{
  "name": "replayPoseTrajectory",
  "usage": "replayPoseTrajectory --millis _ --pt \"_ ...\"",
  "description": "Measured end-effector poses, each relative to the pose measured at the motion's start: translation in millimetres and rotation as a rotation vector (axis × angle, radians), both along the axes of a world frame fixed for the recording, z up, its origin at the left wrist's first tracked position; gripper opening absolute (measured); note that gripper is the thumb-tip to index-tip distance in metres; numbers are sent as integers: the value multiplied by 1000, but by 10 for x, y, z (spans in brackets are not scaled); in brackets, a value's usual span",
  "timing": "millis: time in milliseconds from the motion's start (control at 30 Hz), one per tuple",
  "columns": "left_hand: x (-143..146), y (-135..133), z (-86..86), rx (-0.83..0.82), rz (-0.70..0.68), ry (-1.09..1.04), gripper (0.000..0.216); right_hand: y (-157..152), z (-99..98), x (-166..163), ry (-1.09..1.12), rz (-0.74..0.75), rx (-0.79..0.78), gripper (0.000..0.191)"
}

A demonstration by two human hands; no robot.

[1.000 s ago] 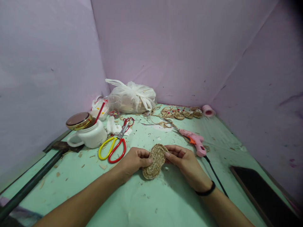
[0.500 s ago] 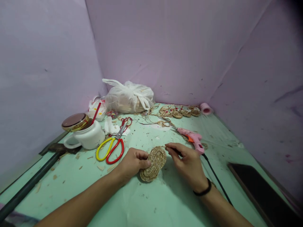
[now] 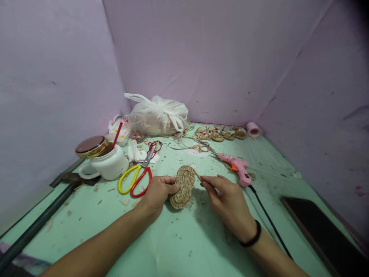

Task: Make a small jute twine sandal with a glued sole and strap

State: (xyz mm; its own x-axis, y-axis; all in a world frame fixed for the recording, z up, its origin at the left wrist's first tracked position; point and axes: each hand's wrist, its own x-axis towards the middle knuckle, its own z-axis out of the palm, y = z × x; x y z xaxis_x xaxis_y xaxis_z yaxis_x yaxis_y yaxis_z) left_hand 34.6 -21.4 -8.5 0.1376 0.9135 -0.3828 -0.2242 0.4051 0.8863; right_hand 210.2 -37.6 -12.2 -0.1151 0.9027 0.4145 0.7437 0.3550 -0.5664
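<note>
The oval (image 3: 183, 186) of coiled straw cord lies on the green table (image 3: 178, 246), a little in front of the person and near the middle; its long axis runs away from the person, with the far end leaning slightly to the right; whether it lies fully flat or is lifted a little on one side, I cannot tell. The left hand (image 3: 157, 194) is on the left of the oval and touches it; the fingers are curled and the thumb and fingertips grip the left long edge. From the right edge, near the far end, a short loose cord (image 3: 198, 177) comes out toward the right; the right hand (image 3: 227, 196) is on that side, just apart from the oval itself, and its thumb and forefinger are closed narrow on this cord. So the left hand is the nearer one to the oval, and the right one meets it only through the cord. Just behind the right hand lies a pink glue gun (image 3: 236, 167); behind the left hand lie scissors (image 3: 135, 179) and a white mug (image 3: 108, 165); a plastic bag (image 3: 157, 115) stands well apart, at the back wall.
</note>
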Motion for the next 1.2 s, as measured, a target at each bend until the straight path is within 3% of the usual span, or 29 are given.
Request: replayPoseTrajectory --millis 233,433,567,733,833,967,1100,1200 --pt "-2 -3 9 -16 -37 -4 22 -39 -74 -100 337 -23 -244 12" --pt "14 -31 18 -2 -7 -17 19 -55 -76 -147 437 -64 -382 16" --pt "27 -37 31 11 -4 10 18 -54 -50 -147 446 -103 -409 17" --pt "-5 -17 -12 40 -95 50 19 -44 -104 -151 443 -95 -400 18" --pt "-20 -18 -8 88 -84 61 18 -49 -116 -156 481 -77 -315 20" --pt "-32 -58 70 287 -69 168 21 -103 -54 -195 477 34 -208 31" --pt "-37 -107 140 400 -247 161 31 -138 21 -234 611 249 -348 38" --pt "-34 -115 144 429 -271 155 31 -96 23 -224 882 271 -464 31"
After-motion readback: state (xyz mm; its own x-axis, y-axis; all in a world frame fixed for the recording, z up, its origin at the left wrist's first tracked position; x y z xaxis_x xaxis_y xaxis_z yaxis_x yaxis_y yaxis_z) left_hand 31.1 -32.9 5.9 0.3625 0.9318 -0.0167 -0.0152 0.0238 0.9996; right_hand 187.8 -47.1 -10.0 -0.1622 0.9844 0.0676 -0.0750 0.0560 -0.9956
